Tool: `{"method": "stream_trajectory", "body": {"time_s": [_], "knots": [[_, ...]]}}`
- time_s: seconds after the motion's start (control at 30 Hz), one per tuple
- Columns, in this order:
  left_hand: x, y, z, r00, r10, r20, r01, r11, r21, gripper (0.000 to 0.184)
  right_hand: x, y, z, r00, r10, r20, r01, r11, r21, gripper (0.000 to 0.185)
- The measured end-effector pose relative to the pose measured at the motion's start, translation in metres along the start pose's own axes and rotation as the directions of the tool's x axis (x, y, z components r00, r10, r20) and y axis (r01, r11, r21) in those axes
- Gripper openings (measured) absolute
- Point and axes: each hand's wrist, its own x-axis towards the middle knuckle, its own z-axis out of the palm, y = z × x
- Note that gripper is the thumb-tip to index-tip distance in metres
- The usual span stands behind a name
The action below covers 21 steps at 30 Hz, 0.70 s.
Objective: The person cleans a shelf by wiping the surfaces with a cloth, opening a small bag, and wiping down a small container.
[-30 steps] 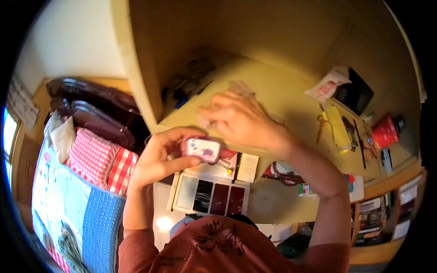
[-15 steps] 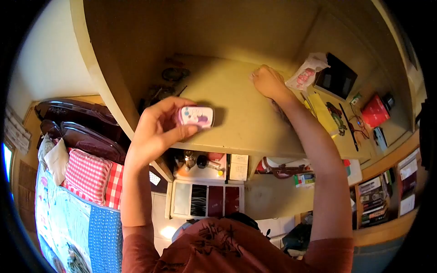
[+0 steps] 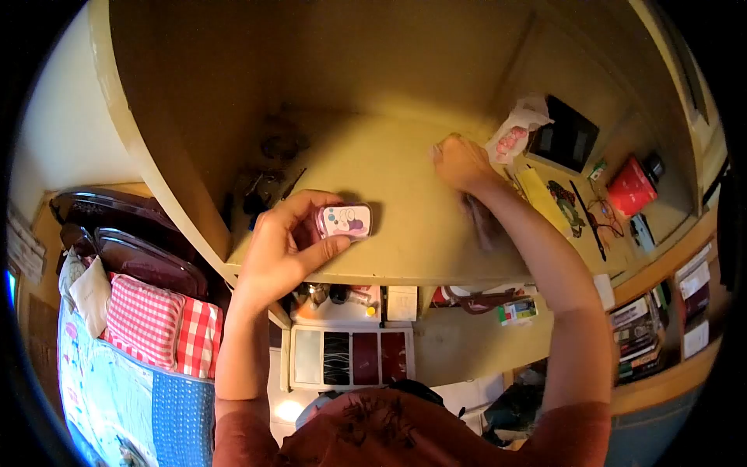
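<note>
My left hand (image 3: 284, 245) holds a small rounded case (image 3: 346, 221) by its edges, thumb in front and fingers behind. The case has a pale face with a purple and blue cartoon print and a pinkish-purple side. It is held over the front part of the yellowish shelf (image 3: 389, 167). Farther right, my right hand (image 3: 463, 162) is closed in a fist above the shelf. Something small and pale shows at its fingers, too unclear to name. A dark purplish-brown patch (image 3: 484, 226) shows beside the right wrist; whether it is cloth or shadow I cannot tell.
Right of my right hand are a white plastic bag with pink print (image 3: 513, 140), a dark tablet-like panel (image 3: 564, 132), yellow paper (image 3: 542, 198) and a red container (image 3: 632, 187). Dark cables (image 3: 284, 144) lie at the shelf's left. A bed with a checked pillow (image 3: 148, 319) stands left.
The view has tilted slightly, so the shelf and both hands appear lower. My left hand still holds the case, now a little farther right in view. The right hand stays closed.
</note>
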Motion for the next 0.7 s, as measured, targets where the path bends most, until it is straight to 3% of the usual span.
{"method": "stream_trajectory", "body": {"time_s": [0.2, 0.27, 0.37, 0.43, 0.57, 0.63, 0.7], "knots": [[0.004, -0.001, -0.003, 0.997, -0.01, -0.076, 0.004, 0.997, -0.077, 0.039, 0.1, -0.036, 0.038, 0.987, 0.046, -0.152, -0.062, 0.993, -0.097, 0.033], [0.005, -0.003, -0.001, 0.998, -0.042, -0.052, 0.035, 0.991, -0.127, 0.038, 0.116, -0.066, 0.055, 0.991, 0.02, -0.131, -0.044, 0.982, -0.186, 0.033], [0.006, -0.004, -0.001, 0.998, -0.033, -0.049, 0.025, 0.987, -0.157, 0.039, 0.105, -0.119, 0.035, 0.981, -0.188, -0.039, 0.187, 0.982, -0.027, 0.032], [0.005, 0.0, 0.0, 0.999, -0.044, -0.023, 0.039, 0.981, -0.193, 0.039, 0.104, -0.134, 0.041, 0.954, -0.297, -0.031, 0.296, 0.954, -0.045, 0.03], [0.005, 0.0, -0.001, 0.998, -0.05, -0.033, 0.041, 0.973, -0.229, 0.039, 0.077, -0.127, 0.044, 0.929, -0.358, -0.097, 0.367, 0.925, 0.097, 0.03], [0.005, -0.002, -0.003, 0.998, 0.008, -0.062, -0.023, 0.972, -0.232, 0.04, 0.051, -0.12, 0.047, 0.842, -0.48, -0.246, 0.52, 0.843, 0.138, 0.029], [0.005, -0.002, -0.003, 0.989, -0.004, -0.145, -0.039, 0.955, -0.293, 0.04, 0.008, -0.109, 0.024, 0.847, -0.5, -0.181, 0.53, 0.825, 0.195, 0.028]]}}
